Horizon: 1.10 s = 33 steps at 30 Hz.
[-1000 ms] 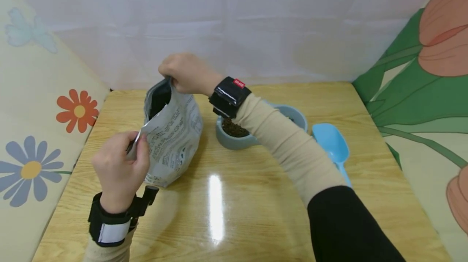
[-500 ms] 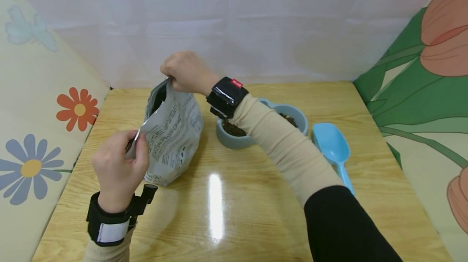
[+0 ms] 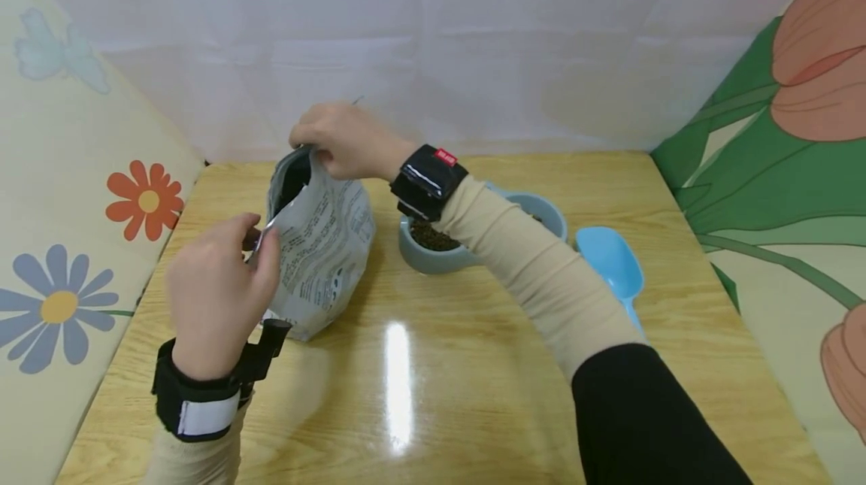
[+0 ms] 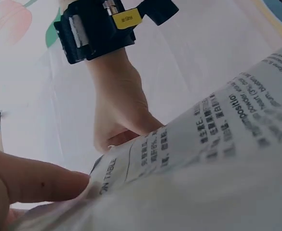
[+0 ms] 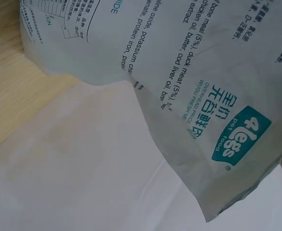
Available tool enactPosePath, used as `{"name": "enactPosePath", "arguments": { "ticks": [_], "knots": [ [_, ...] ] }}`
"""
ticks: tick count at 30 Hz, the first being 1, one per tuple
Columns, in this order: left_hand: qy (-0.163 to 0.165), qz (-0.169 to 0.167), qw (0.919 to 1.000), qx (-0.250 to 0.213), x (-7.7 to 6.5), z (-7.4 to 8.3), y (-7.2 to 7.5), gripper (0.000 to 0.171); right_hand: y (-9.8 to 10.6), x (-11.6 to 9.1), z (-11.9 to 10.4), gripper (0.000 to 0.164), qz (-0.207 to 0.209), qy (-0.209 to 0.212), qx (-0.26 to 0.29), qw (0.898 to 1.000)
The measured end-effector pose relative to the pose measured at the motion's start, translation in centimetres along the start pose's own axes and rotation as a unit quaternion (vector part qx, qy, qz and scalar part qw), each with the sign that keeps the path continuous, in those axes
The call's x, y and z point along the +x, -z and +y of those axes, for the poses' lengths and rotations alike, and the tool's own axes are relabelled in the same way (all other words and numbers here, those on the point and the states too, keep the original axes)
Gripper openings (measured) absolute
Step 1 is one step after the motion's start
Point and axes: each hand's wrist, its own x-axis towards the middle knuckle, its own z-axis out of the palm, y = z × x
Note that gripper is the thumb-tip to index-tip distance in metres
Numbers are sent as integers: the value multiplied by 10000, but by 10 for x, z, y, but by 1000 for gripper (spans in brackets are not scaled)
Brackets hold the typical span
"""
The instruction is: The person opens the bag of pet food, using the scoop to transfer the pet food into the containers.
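Observation:
A grey-white pet food bag [image 3: 325,252] stands at the left of the table, its mouth gaping and the inside dark. My left hand [image 3: 219,278] pinches the near corner of the mouth, with the thumb [image 4: 49,180] lying along the edge in the left wrist view. At the far corner, my right hand [image 3: 348,137] grips the rim from above. Printed text and a teal "4Legs pet food" logo [image 5: 241,134] show in the right wrist view. What lies deep in the bag is hidden.
Behind my right forearm stands a blue-grey double bowl [image 3: 436,264] with brown kibble [image 3: 431,235], partly covered by the sleeve. A light-blue scoop [image 3: 612,259] lies right of it on the wooden table [image 3: 473,395]. A white cloth [image 3: 507,56] hangs at the back.
My left hand has shifted slightly up and toward the bag, its fingers changing their hold on the rim. The right hand has dipped slightly while still holding the far corner.

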Motion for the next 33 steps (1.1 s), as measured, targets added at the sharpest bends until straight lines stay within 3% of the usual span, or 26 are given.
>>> {"name": "enactPosePath", "arguments": {
  "ticks": [7,19,23,27,33],
  "knots": [
    [-102,26,9999,128,2,1,-6,19,-1,3,-8,18,-32,-152,-310,9994],
    [-354,255,9990,57,4,-1,-12,18,-4,6,-11,28,53,-640,-539,9965],
    [-398,54,9991,161,7,-2,-9,16,-1,5,-11,25,-123,-483,-462,9977],
    [-237,-409,9979,450,12,0,-2,14,4,3,-10,20,-372,-189,-245,9988],
    [-275,-926,9941,485,23,4,2,17,10,1,-11,31,-644,223,-28,9977]
  ]
}}
